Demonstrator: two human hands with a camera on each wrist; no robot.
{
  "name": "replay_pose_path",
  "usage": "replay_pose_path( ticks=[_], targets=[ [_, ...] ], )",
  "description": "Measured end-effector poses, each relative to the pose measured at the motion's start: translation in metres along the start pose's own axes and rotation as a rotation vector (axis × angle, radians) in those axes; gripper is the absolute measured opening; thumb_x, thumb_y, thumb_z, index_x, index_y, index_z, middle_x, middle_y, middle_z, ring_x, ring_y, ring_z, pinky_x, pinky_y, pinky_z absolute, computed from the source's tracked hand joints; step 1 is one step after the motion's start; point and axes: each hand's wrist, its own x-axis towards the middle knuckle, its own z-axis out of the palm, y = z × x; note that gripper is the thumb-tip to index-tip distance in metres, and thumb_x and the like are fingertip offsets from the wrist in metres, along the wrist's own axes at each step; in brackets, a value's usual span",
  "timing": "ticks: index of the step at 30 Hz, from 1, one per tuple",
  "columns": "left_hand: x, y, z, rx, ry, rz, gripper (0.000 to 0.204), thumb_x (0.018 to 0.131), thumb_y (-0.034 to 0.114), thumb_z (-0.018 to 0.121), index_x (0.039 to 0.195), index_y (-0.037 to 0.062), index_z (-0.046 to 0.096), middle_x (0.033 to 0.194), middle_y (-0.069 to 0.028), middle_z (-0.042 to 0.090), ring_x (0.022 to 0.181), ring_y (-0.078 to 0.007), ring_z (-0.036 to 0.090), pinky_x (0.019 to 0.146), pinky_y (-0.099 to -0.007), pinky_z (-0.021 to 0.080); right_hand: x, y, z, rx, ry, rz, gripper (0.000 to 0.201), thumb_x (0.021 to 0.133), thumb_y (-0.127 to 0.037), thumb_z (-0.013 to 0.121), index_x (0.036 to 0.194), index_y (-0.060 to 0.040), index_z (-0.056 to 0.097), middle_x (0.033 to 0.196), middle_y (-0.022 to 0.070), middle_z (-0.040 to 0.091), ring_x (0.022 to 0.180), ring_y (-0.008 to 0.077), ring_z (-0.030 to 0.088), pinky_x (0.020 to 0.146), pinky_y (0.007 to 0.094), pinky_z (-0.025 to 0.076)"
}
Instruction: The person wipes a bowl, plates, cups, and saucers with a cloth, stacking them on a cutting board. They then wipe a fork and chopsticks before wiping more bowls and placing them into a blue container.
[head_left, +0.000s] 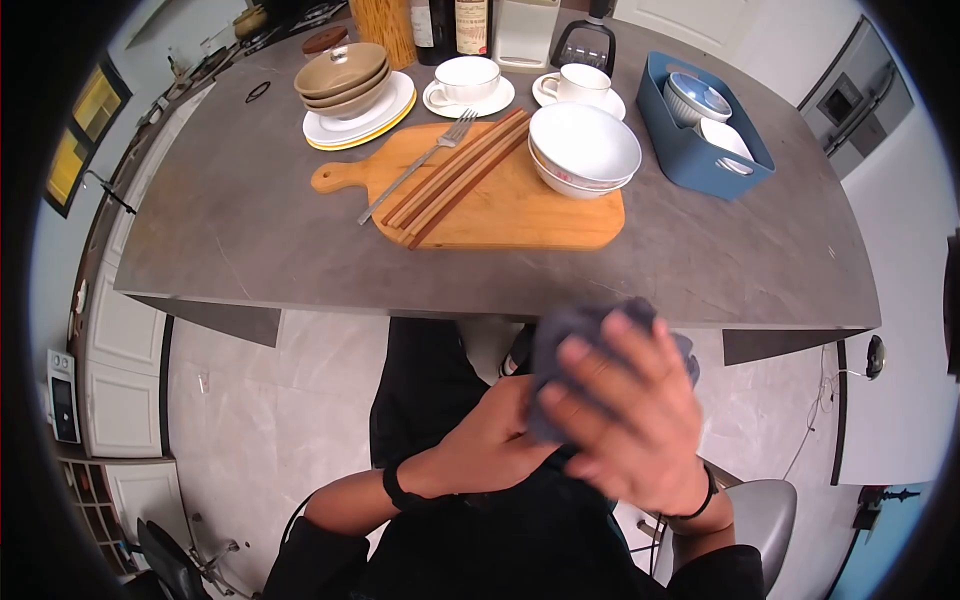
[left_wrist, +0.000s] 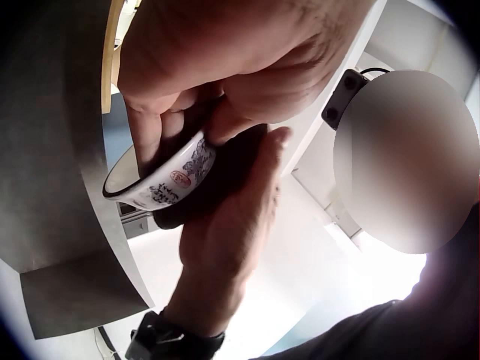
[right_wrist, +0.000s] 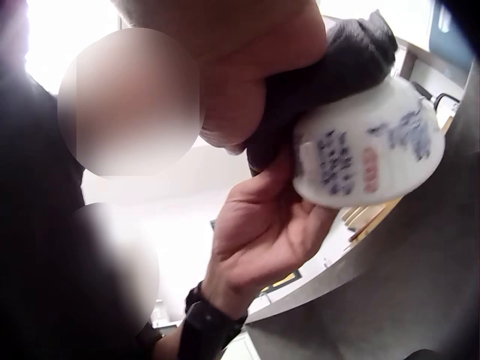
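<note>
A white bowl [left_wrist: 169, 184] with dark printed characters and a red seal mark is tilted on its side, seen in both wrist views. My left hand [head_left: 490, 440] grips it, fingers over the rim and inside in the left wrist view. My right hand [head_left: 635, 420], blurred, holds a dark grey cloth [head_left: 570, 335] against the bowl's outer side. Both hands are in front of the table's near edge, above my lap. In the head view the cloth and right hand hide the bowl.
On the grey table [head_left: 300, 260], a wooden board [head_left: 555, 230] bears a fork [head_left: 415, 170], several chopsticks [head_left: 460, 180] and stacked white bowls [head_left: 585, 145]. Behind stand brown bowls [head_left: 345, 75] on plates, cups [head_left: 467, 78] on saucers and bottles [head_left: 472, 25]. A blue basket [head_left: 700, 165] holds dishes.
</note>
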Motion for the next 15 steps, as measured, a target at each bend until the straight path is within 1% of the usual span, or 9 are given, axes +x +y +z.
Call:
replay_pose_path(
  ticks=[1, 3, 5, 7, 9, 10, 12, 13, 15],
  targets=[
    [-0.003, 0.0, 0.004, 0.001, -0.001, 0.0, 0.034, 0.099, 0.012, 0.068, 0.128, -0.0027, 0.058, 0.112, -0.006, 0.068, 0.103, -0.0112, 0.061, 0.088, -0.0273, 0.051, -0.002, -0.01, 0.004, -0.05, -0.022, -0.069, 0.045, 0.087, -0.043, 0.068, 0.12, -0.0128, 0.076, 0.134, 0.0109, 0.067, 0.131, 0.0379, 0.059, 0.116, 0.0552, 0.037],
    [-0.002, 0.002, 0.012, 0.042, 0.222, 0.146, 0.036, 0.095, 0.012, 0.073, 0.124, -0.0023, 0.059, 0.11, -0.0089, 0.069, 0.098, -0.0157, 0.064, 0.084, -0.0308, 0.052, -0.002, -0.01, 0.008, -0.134, 0.027, -0.096, 0.046, 0.087, -0.042, 0.069, 0.121, -0.0121, 0.075, 0.133, 0.0122, 0.067, 0.127, 0.0346, 0.061, 0.112, 0.0499, 0.043],
    [0.003, 0.013, 0.004, -0.015, 0.103, 0.127, 0.028, 0.098, 0.011, 0.068, 0.122, -0.002, 0.061, 0.105, -0.0096, 0.072, 0.095, -0.02, 0.068, 0.084, -0.0334, 0.053, 0.004, 0.006, 0.002, -0.033, 0.058, 0.017, 0.043, 0.09, -0.041, 0.068, 0.121, -0.0115, 0.075, 0.131, 0.0127, 0.068, 0.124, 0.0326, 0.063, 0.108, 0.0469, 0.046],
    [0.01, 0.028, -0.001, 0.083, -0.199, -0.064, 0.024, 0.101, 0.008, 0.063, 0.123, -0.0014, 0.063, 0.1, -0.0106, 0.073, 0.094, -0.0216, 0.071, 0.087, -0.0329, 0.054, 0.008, 0.026, -0.004, 0.061, 0.097, 0.123, 0.04, 0.093, -0.039, 0.067, 0.12, -0.0108, 0.075, 0.13, 0.0133, 0.068, 0.121, 0.0306, 0.064, 0.105, 0.0439, 0.049],
    [0.008, 0.033, 0.003, 0.055, -0.171, -0.022, 0.024, 0.103, 0.009, 0.059, 0.124, -0.0006, 0.062, 0.1, -0.0112, 0.073, 0.092, -0.0212, 0.071, 0.085, -0.0316, 0.053, 0.005, 0.044, 0.001, 0.833, 0.2, 0.569, 0.042, 0.103, -0.039, 0.059, 0.126, -0.0051, 0.07, 0.122, 0.0136, 0.071, 0.109, 0.0265, 0.069, 0.094, 0.0379, 0.055],
    [0.007, 0.036, 0.003, 0.026, -0.149, -0.002, 0.024, 0.103, 0.01, 0.06, 0.124, -0.0006, 0.062, 0.1, -0.0119, 0.073, 0.091, -0.0205, 0.071, 0.083, -0.0314, 0.053, 0.003, 0.044, 0.007, 0.831, 0.2, 0.565, 0.042, 0.103, -0.039, 0.059, 0.126, -0.0051, 0.07, 0.122, 0.0136, 0.071, 0.109, 0.0265, 0.069, 0.094, 0.0379, 0.055],
    [0.008, 0.036, 0.001, 0.04, -0.113, 0.049, 0.023, 0.102, 0.01, 0.061, 0.122, -0.001, 0.062, 0.102, -0.0135, 0.074, 0.089, -0.0235, 0.072, 0.082, -0.0305, 0.053, -0.003, 0.04, 0.021, 1.275, 0.389, 0.784, 0.048, 0.111, -0.041, 0.045, 0.128, -0.0011, 0.064, 0.112, 0.0119, 0.073, 0.095, 0.0209, 0.073, 0.084, 0.0319, 0.058],
    [0.009, 0.035, 0.001, 0.04, -0.109, 0.048, 0.023, 0.102, 0.01, 0.061, 0.122, -0.001, 0.062, 0.102, -0.0135, 0.074, 0.089, -0.0235, 0.072, 0.082, -0.0305, 0.053, -0.005, 0.038, 0.027, 1.277, 0.385, 0.784, 0.048, 0.111, -0.041, 0.045, 0.128, -0.0011, 0.064, 0.112, 0.0119, 0.073, 0.095, 0.0209, 0.073, 0.084, 0.0319, 0.058],
    [0.011, 0.033, -0.001, 0.263, -0.147, -0.106, 0.022, 0.102, 0.006, 0.059, 0.122, -0.001, 0.062, 0.11, -0.0145, 0.074, 0.097, -0.0305, 0.073, 0.091, -0.0335, 0.056, -0.011, 0.036, 0.043, 1.575, 0.512, 1.065, 0.052, 0.113, -0.043, 0.037, 0.128, -0.0001, 0.06, 0.103, 0.0106, 0.074, 0.086, 0.0168, 0.074, 0.076, 0.029, 0.06]
  ],
)
